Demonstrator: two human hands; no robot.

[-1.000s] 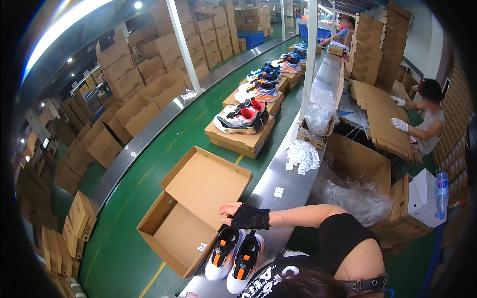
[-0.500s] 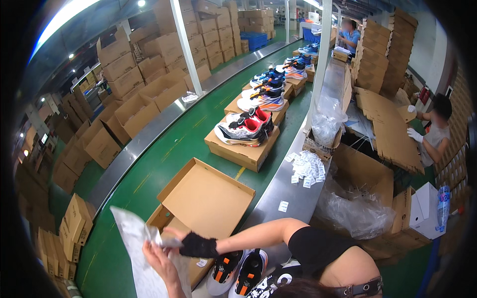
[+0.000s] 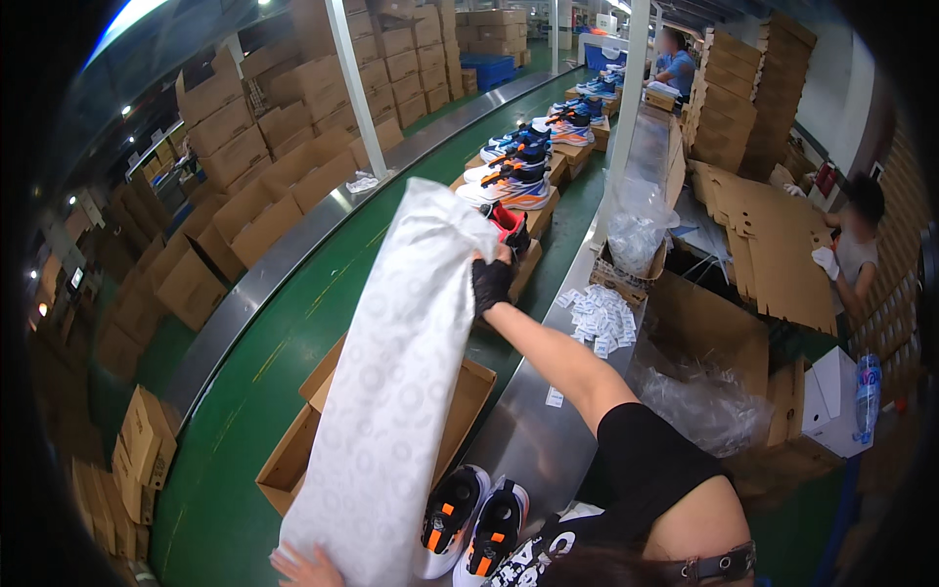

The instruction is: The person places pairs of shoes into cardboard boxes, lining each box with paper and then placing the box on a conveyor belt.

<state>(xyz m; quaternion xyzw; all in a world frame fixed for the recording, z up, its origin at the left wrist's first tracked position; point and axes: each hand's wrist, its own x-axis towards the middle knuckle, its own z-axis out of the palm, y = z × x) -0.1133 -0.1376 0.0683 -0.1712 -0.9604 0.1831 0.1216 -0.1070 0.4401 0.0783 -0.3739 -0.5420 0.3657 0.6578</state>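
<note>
A long sheet of white patterned wrapping paper [image 3: 391, 362] is stretched out in front of me, hiding much of the open shoebox [image 3: 290, 455] beneath it. My right hand [image 3: 492, 281], in a black fingerless glove, grips the paper's far right edge. My left hand [image 3: 308, 567] lies at the near end of the sheet with fingers spread. Beside the paper, on the metal ledge, stands a pair of white and black sneakers with orange tabs [image 3: 469, 525]. Past my right hand, a red-lined shoe [image 3: 511, 225] is partly covered by the paper.
More sneakers [image 3: 518, 181] stand on boxes along the green conveyor [image 3: 264, 377]. Small white packets [image 3: 602, 321] lie heaped on the metal ledge [image 3: 533, 416]. Cartons line the left side. A person with white gloves [image 3: 827, 261] handles flat cardboard at the right; another is farther back.
The paper, bunched between both hands before, is now spread out lengthwise. My right hand has moved far forward with its edge; my left hand has come down toward me.
</note>
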